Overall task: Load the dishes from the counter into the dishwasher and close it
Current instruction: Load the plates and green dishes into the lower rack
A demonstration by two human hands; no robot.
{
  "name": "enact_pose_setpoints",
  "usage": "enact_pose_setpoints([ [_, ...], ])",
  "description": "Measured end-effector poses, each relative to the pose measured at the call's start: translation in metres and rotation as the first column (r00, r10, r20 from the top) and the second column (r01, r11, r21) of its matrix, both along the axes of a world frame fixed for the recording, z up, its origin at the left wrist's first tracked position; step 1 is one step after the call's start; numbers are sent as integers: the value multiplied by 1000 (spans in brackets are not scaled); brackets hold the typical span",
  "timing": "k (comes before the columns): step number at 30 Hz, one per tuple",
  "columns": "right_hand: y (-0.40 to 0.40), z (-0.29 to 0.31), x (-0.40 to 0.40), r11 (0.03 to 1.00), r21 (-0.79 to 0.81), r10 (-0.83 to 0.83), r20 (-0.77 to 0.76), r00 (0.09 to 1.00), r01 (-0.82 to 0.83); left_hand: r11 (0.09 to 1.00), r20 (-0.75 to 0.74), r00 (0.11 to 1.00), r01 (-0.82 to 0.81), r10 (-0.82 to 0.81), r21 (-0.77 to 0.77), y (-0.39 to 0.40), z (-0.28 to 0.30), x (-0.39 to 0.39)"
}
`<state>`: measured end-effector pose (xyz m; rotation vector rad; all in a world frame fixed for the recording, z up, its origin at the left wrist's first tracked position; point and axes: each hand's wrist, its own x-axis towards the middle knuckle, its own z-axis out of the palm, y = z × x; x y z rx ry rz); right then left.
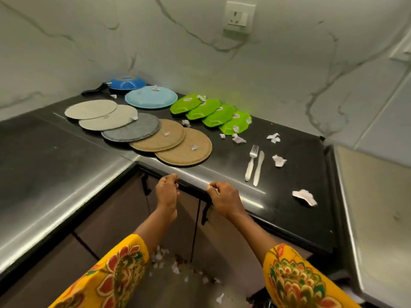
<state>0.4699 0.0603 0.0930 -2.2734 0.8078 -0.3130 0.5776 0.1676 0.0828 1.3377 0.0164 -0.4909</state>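
Down at the front edge of the black counter [289, 174], both hands sit close together with fingers curled. The left hand [166, 192] has its fingertips hooked over the lip of the counter edge, and the right hand [224, 200] curls at the same edge just beside it; whether either one actually grips something under the lip, such as a door top, cannot be told. Both arms wear yellow flowered sleeves [293, 278].

On the counter, five round flat plates overlap in a diagonal row: two pale ones [91, 108], a grey one [131, 127], and two tan ones [184, 150] nearest the hands. Behind them lie a light blue plate [151, 97] and, in the corner, a darker blue bowl [126, 82] turned upside down. Four green plates [211, 113] overlap in a second row to the right. A fork [251, 163] and a knife [259, 167] lie side by side, near the right hand. Scraps of crumpled paper [304, 196] are scattered over the counter, the plates and the floor below. A wall socket [239, 17] sits on the marble wall.
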Motion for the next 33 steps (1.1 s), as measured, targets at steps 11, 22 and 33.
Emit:
enact_pose_setpoints([
  [11, -57, -21, 113, 996, -20, -90, -230, 969, 87, 990, -114, 990, -68, 82, 119, -35, -4, 113],
  [22, -107, -26, 169, 944, 232, -194, -190, 962, 236, 971, -182, 965, -157, 189, 177, -75, 3, 147],
  [33, -125, -19, 168, 767, 435, -527, 10, 850, 472, 961, -371, 901, -139, 223, 240, -78, 8, 142],
])
